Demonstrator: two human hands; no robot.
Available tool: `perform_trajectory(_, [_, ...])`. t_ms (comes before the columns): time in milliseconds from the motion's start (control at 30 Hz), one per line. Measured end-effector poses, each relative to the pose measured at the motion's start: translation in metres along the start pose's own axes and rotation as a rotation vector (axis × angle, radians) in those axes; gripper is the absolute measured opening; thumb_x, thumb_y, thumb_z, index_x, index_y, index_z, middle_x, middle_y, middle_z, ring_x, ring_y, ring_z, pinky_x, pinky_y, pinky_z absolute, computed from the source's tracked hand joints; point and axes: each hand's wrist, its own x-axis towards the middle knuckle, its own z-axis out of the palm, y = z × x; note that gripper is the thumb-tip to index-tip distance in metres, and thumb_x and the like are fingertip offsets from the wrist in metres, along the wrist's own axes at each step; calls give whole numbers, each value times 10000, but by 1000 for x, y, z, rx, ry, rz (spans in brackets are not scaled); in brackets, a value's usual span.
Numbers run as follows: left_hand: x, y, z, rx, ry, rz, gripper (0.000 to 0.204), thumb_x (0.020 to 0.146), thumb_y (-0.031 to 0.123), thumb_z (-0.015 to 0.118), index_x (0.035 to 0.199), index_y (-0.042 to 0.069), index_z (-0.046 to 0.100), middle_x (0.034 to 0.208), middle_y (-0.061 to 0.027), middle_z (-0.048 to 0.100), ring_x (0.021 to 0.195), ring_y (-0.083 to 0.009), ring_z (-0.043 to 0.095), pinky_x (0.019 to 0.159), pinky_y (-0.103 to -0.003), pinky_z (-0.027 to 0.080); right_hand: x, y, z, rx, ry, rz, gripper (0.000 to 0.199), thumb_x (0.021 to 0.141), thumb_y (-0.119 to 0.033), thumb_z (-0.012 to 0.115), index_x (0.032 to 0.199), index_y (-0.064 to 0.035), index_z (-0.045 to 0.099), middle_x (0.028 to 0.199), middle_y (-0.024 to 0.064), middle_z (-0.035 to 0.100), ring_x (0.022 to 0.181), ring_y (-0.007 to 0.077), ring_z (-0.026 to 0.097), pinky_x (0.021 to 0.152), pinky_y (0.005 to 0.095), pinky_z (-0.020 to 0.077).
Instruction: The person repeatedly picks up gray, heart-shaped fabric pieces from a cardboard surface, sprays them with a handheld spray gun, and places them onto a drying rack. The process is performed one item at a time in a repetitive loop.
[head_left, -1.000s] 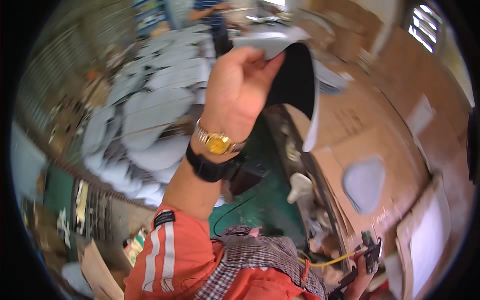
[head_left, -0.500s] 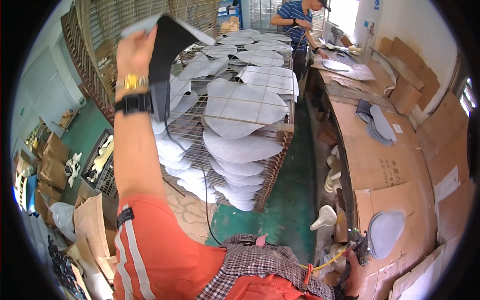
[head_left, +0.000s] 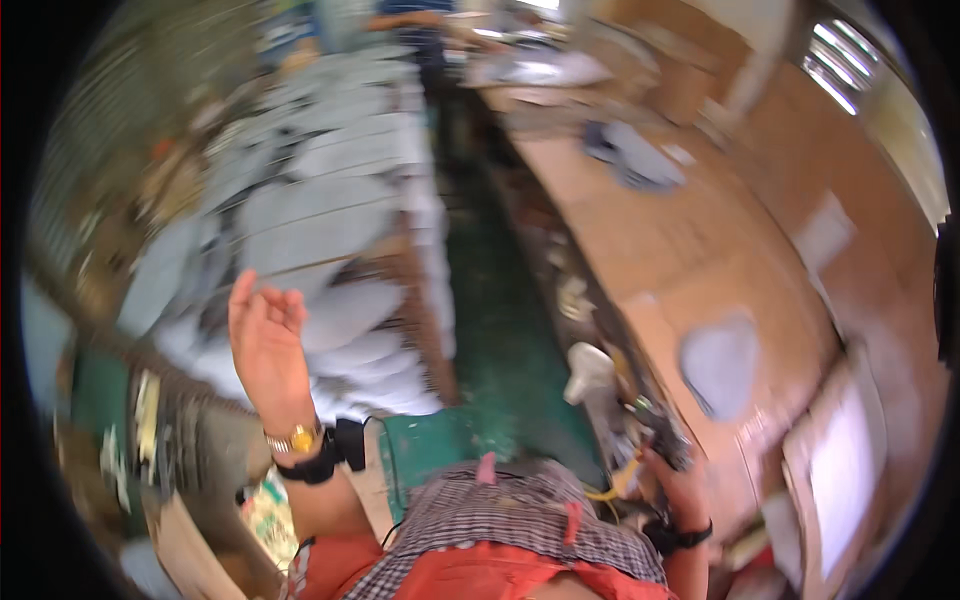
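My left hand [head_left: 268, 340] is raised at the near left side of the wire rack, fingers partly bent and apart, holding nothing. A gold watch [head_left: 302, 438] and a black strap [head_left: 318, 462] are on that wrist. Several layers of light grey, rounded flat sheets [head_left: 315, 225] lie on the rack, just beyond the hand. At the lower right, my right hand [head_left: 682, 490] is closed around what looks like a metal spray gun [head_left: 662, 432] with a yellow hose [head_left: 615, 490]. A small stack of grey sheets [head_left: 720, 365] lies on the cardboard-covered bench beside it. Motion blurs the view.
The cardboard-topped bench [head_left: 640, 260] runs along the right, with more grey sheets [head_left: 640, 155] farther up. A white saddle-shaped piece [head_left: 588, 372] sits by its near side. Green floor [head_left: 500, 340] separates rack and bench. Another person [head_left: 410, 20] stands at the far end.
My left hand has come down and back from high over the rack and has let go of the dark-backed grey sheet. The view has swung to the right.
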Motion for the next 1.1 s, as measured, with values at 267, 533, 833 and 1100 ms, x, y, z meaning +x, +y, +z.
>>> perform_trajectory(267, [-149, -326, 203, 204, -845, -911, 186, 842, 53, 571, 1016, -6, 603, 829, -62, 632, 775, -157, 631, 694, -262, 510, -51, 50, -75, 43, 385, 97, 522, 761, -18, 684, 1248, -20, 497, 874, -2, 597, 808, 86, 551, 748, 246, 460])
perform_trajectory(533, [-280, -553, 282, 1218, -1171, -369, 164, 754, 163, 629, 891, 96, 690, 883, -99, 669, 843, -281, 620, 763, -378, 487, -145, 98, -116, 110, 866, 299, 502, 742, -4, 679, 1214, 14, 506, 842, 7, 597, 774, 84, 557, 723, 245, 472])
perform_trajectory(833, [-290, -568, 310, 1340, -1304, 59, 104, 755, 168, 627, 813, 97, 675, 859, -93, 638, 858, -292, 580, 782, -397, 460, -116, 104, -141, 235, 915, 371, 489, 735, 0, 673, 1195, 21, 507, 820, 17, 596, 769, 96, 566, 723, 253, 484])
perform_trajectory(1100, [-235, -494, 350, -275, -520, -1455, 40, 779, 78, 571, 812, 58, 581, 879, -85, 624, 892, -240, 594, 779, -397, 498, -53, 99, -158, 143, 677, 285, 519, 727, 9, 677, 1220, -18, 516, 864, 0, 596, 789, 82, 548, 723, 239, 461])
